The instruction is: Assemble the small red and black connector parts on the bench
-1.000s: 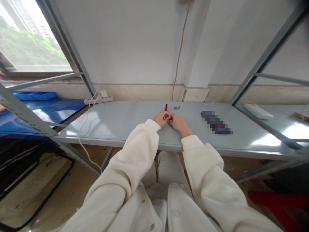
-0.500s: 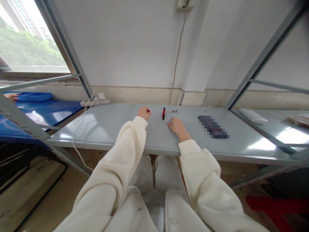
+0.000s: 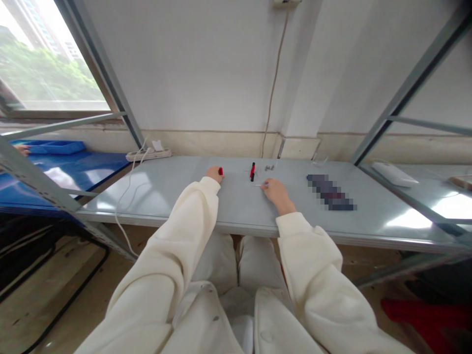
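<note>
My left hand (image 3: 214, 173) rests on the grey table (image 3: 177, 191), fingers curled around a small red piece (image 3: 220, 171). My right hand (image 3: 273, 190) lies further right, its fingers pinching a thin pale rod-like part (image 3: 259, 185). A red and black pen-like item (image 3: 252, 171) lies between the hands, a little farther back. Several tiny grey parts (image 3: 270, 167) sit just behind it.
A blurred dark strip (image 3: 331, 192) lies right of my right hand. A white power strip (image 3: 148, 154) with a cable sits at the back left. A blue tray (image 3: 51, 147) lies on the neighbouring blue bench, with another person's hand (image 3: 22, 149) by it. Metal shelf struts frame both sides.
The hands were together over the red item a second ago. My left hand has moved left with the small red piece; the right hand stayed and now pinches the thin pale part.
</note>
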A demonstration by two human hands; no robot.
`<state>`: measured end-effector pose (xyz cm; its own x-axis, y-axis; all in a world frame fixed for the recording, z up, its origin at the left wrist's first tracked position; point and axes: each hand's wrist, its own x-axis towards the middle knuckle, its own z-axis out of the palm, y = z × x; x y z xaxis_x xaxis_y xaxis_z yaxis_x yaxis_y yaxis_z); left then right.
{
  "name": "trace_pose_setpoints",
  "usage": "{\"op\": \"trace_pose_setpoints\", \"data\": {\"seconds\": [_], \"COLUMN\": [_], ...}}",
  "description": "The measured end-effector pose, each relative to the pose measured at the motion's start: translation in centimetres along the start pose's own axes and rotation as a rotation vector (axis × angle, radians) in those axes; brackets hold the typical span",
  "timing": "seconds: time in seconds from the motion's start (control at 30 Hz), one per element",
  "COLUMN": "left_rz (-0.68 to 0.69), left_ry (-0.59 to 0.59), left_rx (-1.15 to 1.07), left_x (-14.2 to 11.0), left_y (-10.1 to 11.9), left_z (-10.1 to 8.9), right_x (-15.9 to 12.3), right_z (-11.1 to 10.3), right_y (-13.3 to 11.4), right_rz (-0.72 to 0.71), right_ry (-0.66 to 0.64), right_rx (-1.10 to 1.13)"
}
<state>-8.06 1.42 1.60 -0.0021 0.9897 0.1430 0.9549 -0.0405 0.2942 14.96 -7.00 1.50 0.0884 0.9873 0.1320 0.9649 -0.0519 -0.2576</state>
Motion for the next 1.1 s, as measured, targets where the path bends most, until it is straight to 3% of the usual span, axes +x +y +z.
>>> {"op": "trace_pose_setpoints", "data": {"seconds": [0.37, 0.63, 0.97, 1.03, 1.1], "left_rz": [-0.089, -0.093, -0.099, -0.091, -0.071], "left_ry": [0.071, 0.078, 0.076, 0.153, 0.356], "left_rx": [-0.178, -0.191, -0.244, -0.260, -0.283], "left_x": [0.4, 0.7, 0.3, -0.5, -1.7], "left_y": [-0.8, -1.0, -1.2, -0.8, 0.1], "left_z": [0.8, 1.1, 0.9, 0.1, -1.0], "right_x": [-0.3, -0.5, -0.6, -0.5, -0.5], "right_z": [-0.6, -0.4, -0.8, -0.9, -1.0], "right_y": [0.2, -0.4, -0.7, -0.7, -0.7], "right_rz": [0.024, -0.243, -0.071, -0.034, 0.001], "right_ry": [0.015, -0.019, 0.174, 0.232, 0.290], "right_rx": [-0.015, 0.019, 0.065, 0.093, 0.132]}}
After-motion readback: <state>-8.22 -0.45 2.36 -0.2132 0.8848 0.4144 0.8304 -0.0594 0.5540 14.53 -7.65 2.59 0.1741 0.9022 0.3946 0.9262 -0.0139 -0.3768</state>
